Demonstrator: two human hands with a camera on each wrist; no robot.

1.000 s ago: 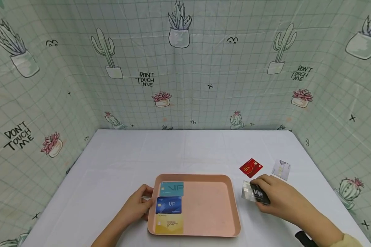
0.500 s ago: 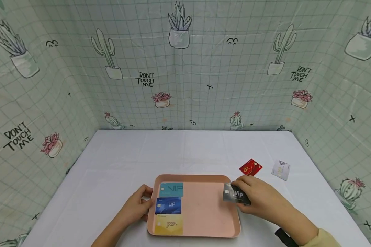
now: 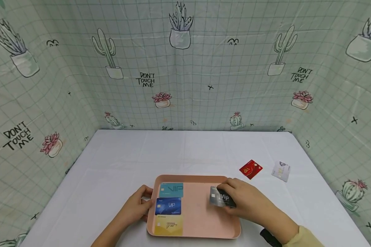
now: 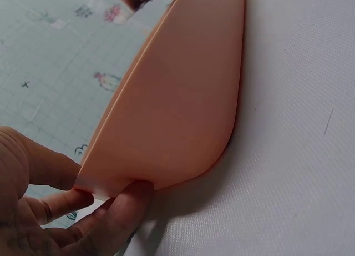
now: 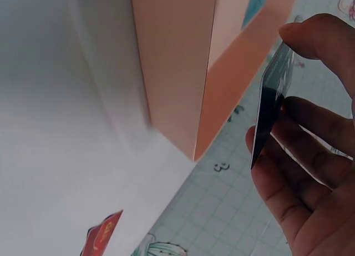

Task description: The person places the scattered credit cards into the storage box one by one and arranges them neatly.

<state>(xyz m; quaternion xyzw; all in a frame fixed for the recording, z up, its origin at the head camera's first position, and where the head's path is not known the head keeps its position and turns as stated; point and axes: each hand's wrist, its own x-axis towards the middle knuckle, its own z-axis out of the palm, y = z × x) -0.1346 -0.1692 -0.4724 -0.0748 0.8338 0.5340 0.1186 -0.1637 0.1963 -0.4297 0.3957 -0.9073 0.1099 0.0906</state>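
Observation:
My right hand (image 3: 244, 197) pinches a black and silver VIP card (image 3: 216, 198) by its edges over the right half of the pink tray (image 3: 201, 227). In the right wrist view the card (image 5: 272, 100) stands on edge between thumb and fingers, close past the tray wall. At the tray's left side, my left hand (image 3: 137, 206) grips the rim; the left wrist view has its thumb and fingers around the tray's corner (image 4: 161, 117). Down the tray's left side lie a teal VIP card (image 3: 171, 189), a blue VIP card (image 3: 168, 206) and a yellow card (image 3: 168, 225) in a column.
A red VIP card (image 3: 251, 169) lies on the white table (image 3: 126, 151) beyond the tray's right end. Right of it is a pale white card (image 3: 281, 171). A patterned cloth (image 3: 191, 68) with cactus drawings stands around the table's back and sides.
My right hand has carried the black and silver card leftward from beside the tray to above its right half. The left hand stays at the tray's left rim.

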